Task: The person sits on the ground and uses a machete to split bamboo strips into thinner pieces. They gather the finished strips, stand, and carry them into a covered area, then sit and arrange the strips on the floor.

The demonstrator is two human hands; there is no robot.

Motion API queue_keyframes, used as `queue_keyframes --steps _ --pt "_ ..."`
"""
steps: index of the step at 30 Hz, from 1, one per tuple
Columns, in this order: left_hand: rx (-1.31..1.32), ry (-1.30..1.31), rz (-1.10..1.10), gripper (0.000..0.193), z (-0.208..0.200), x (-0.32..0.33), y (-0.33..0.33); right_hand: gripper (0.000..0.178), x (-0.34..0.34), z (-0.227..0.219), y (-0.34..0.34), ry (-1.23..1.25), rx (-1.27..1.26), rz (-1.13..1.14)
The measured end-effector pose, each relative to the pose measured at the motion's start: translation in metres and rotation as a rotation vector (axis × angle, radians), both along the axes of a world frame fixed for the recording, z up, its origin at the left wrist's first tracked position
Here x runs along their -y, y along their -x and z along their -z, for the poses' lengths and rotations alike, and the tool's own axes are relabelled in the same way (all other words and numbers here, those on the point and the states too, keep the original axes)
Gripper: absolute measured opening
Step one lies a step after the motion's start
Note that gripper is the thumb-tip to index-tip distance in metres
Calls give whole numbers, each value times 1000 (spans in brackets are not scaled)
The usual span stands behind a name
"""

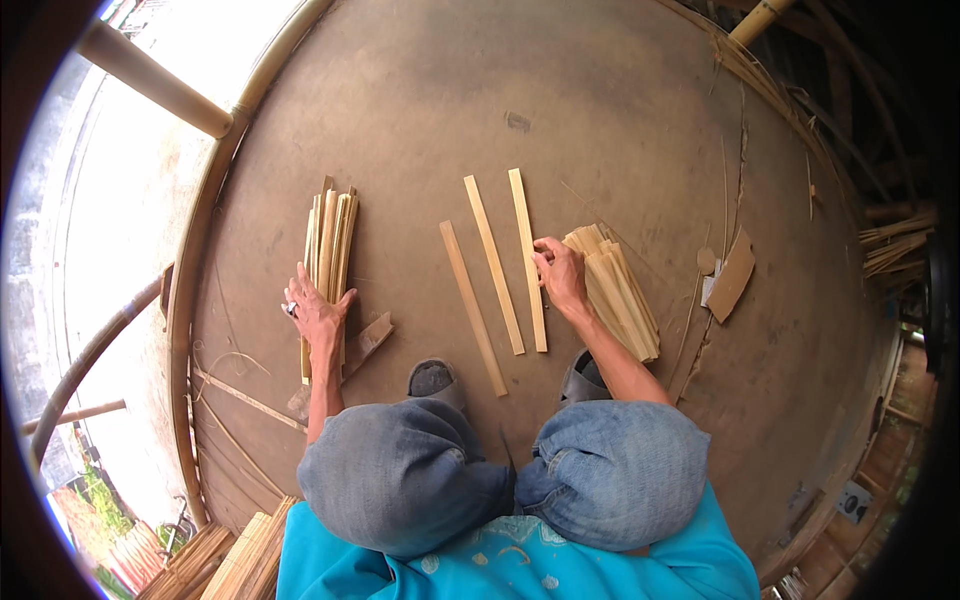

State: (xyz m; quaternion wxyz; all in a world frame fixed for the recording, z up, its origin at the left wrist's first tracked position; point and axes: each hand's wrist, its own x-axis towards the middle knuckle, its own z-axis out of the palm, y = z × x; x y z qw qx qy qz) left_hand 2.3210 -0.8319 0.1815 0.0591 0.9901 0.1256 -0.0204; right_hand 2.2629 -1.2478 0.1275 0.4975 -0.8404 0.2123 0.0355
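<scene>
My left hand (pixel 318 312) lies over a bundle of thin bamboo slats (pixel 332 235), its fingers and thumb spread across the pile. With fingers bent together, my right hand (pixel 562 272) pinches the edge of a pale bamboo slat (pixel 521 220) lying on the ground. Left of that slat are a second pale slat (pixel 490 255) and a browner slat (pixel 470 300), roughly side by side with gaps between them. A fanned stack of bamboo slats (pixel 622 295) rests just right of my right hand, partly hidden by my forearm.
A flat wooden piece (pixel 368 340) lies beside the left bundle. Cardboard (pixel 733 275) and loose thin strips are on the ground at the right. Bamboo poles (pixel 155 80) edge the left side. More split bamboo (pixel 245 555) sits at lower left. My sandalled feet stand close to the slats.
</scene>
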Motion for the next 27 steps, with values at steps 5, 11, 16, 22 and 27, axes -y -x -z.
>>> queue_keyframes --steps 5,11,16,22,27 --pt "278 70 416 99 -1 62 31 37 0 -4 10 318 98 -167" --pt "-91 318 755 95 23 143 78 48 -10 -8 22 523 219 -321" --pt "-76 202 788 100 32 153 75 49 -13 -15 12 504 127 -321" --pt "-69 198 766 101 30 144 59 48 -14 -13 9 482 112 -316" --pt "-80 217 729 100 28 147 54 32 -30 -19 34 389 213 -318"
